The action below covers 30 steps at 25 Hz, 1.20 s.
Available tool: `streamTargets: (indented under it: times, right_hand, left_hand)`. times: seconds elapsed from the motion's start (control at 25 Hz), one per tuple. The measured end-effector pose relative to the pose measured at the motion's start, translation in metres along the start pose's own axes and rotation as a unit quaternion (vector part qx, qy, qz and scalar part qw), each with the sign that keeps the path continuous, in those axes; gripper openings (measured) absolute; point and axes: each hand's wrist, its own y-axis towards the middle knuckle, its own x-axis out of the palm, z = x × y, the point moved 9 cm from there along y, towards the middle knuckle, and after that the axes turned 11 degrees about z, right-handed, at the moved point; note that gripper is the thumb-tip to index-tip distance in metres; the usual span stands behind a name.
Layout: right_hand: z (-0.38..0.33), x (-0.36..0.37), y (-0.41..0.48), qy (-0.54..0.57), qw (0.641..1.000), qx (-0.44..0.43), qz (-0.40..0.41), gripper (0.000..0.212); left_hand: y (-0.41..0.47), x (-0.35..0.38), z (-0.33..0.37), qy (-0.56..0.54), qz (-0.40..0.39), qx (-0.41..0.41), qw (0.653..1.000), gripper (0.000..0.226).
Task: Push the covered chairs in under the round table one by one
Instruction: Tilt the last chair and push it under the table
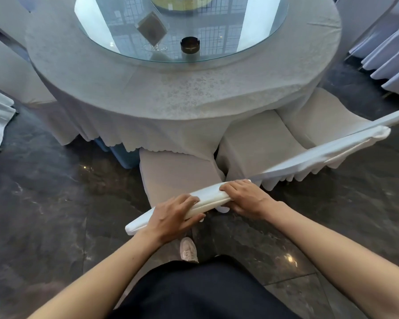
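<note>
Both hands on chair back, mid-push toward worktop.
Left hand [173,215] & right hand [245,196], fingers [190,200] wrapped round the top rail of the covered chair [177,171]; seat front just under the tablecloth [171,132] of the round worktop [171,88]. Next, prob: straight push away, keeping clear of neighbour chair [258,143] w/ touching cover on right.

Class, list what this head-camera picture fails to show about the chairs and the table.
- Legs of the held chair: hidden by its cover.
- Table legs: hidden by the tablecloth.
- Table's far side: cut off by the top edge.
- Sign text: too small.
</note>
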Motion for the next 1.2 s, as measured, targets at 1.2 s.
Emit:
streamTargets:
  times: [1.2]
  right_hand:
    - [0.023, -0.03, 0.018, -0.033, 0.983, -0.061, 0.17, 0.044]
  left_hand:
    - [0.041, 0.013, -0.002, -0.017, 0.094, 0.101, 0.99, 0.037]
